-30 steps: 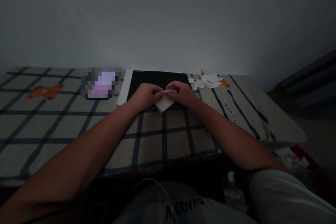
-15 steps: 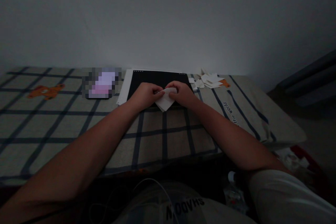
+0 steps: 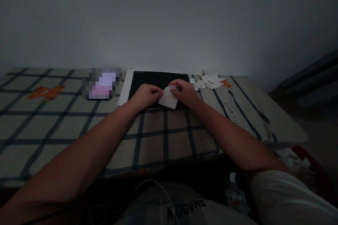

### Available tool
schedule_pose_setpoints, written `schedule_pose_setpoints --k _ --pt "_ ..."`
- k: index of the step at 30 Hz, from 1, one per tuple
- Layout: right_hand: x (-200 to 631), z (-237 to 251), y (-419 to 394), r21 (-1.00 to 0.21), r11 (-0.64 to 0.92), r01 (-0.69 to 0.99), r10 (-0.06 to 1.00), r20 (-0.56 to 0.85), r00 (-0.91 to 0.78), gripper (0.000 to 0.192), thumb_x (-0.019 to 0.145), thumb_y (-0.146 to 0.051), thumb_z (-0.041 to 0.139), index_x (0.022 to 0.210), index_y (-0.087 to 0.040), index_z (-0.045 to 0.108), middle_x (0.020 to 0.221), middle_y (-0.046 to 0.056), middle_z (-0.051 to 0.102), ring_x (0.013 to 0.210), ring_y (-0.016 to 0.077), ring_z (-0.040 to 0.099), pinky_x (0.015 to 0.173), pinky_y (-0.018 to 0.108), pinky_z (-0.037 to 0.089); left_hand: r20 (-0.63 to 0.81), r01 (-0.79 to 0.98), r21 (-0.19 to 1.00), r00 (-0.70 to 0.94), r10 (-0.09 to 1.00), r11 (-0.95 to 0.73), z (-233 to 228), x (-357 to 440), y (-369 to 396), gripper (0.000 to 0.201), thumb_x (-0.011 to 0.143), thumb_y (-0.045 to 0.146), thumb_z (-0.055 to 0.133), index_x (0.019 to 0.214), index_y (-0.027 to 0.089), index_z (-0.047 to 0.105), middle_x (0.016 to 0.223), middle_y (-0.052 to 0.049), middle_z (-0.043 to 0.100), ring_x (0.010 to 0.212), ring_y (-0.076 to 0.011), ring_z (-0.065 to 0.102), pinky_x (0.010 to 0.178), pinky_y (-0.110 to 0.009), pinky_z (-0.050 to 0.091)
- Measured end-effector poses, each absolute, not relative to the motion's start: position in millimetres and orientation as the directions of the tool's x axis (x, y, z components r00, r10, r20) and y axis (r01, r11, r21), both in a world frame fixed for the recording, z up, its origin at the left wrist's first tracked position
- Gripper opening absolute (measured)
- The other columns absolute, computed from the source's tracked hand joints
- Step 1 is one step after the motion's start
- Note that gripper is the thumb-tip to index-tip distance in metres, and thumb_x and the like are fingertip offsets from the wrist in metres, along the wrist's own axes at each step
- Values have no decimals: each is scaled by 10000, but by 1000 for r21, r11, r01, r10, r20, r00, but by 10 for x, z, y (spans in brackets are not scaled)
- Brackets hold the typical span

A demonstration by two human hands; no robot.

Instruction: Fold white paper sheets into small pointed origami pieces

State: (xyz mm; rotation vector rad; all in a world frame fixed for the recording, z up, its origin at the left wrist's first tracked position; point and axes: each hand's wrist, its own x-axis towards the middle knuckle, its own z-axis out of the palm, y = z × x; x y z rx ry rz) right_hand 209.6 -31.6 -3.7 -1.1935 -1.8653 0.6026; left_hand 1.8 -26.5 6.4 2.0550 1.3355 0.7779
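Both hands' grip pinches white paper [image 3: 169, 97] over black board [image 3: 158, 79]; checked cloth [image 3: 163, 130]; bare wall [image 3: 169, 17].

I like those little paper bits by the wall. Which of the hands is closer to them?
The right hand. It lies just left of the pile of paper scraps, while the left hand sits farther left, across the folded white paper both hold.

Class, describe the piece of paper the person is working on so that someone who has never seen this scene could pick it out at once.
Find the black board lying on the checked cloth against the wall. At its near edge, the left hand and right hand meet over a small white paper. Unlike the loose white scraps heaped to the right, it is the only piece being held.
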Motion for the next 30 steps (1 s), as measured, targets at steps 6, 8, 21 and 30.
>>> schedule_pose_setpoints --k 6,8,21,30 --pt "2096 -52 -291 -750 444 491 891 427 -153 316 788 -235 690 1099 -184 685 1006 67 722 852 190 647 807 344 529 198 602 725 281 939 -333 48 -17 -227 228 793 331 668 872 174 814 757 -44 756 716 -195 674 639 -273 487" --pt "2082 -82 -264 -787 418 454 900 427 -89 383 802 -331 716 1151 -184 659 1023 77 708 829 187 639 796 349 533 196 569 774 199 960 -276 39 -27 -206 227 796 319 670 896 175 815 758 -41 759 695 -190 675 641 -274 504" --pt "2134 -37 -248 -618 475 626 830 552 -85 144 808 -289 703 718 -210 623 818 43 656 833 195 580 808 358 468 0 170 985 70 998 -12 -79 85 -174 129 834 236 693 850 133 770 785 -61 757 687 -127 696 762 -276 585" --pt "2261 72 -230 -632 347 693 894 447 -40 79 817 -226 670 813 -178 733 798 46 721 731 177 603 720 326 447 343 741 426 398 851 -518 99 -71 -235 259 895 325 585 906 178 797 901 -92 778 851 -250 705 813 -377 541"
